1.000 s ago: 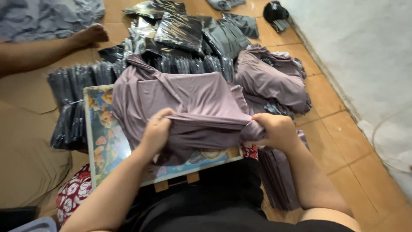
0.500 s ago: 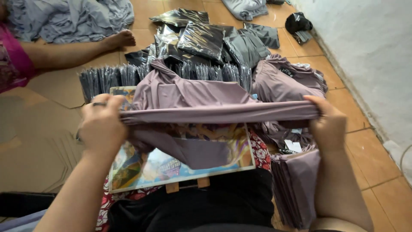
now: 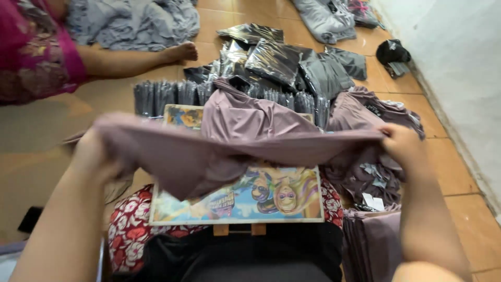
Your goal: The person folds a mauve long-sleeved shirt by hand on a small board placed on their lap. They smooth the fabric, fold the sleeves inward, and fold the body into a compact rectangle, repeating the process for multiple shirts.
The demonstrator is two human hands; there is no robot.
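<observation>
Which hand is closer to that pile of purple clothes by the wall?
The right hand. It grips the mauve garment right above the purple pile on that side; the left hand holds the opposite end, farther away.

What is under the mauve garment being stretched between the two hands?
Under the mauve garment, held by the left hand and right hand, lies a cartoon-printed board. Its near half shows; the far part is mostly covered by cloth.
</observation>
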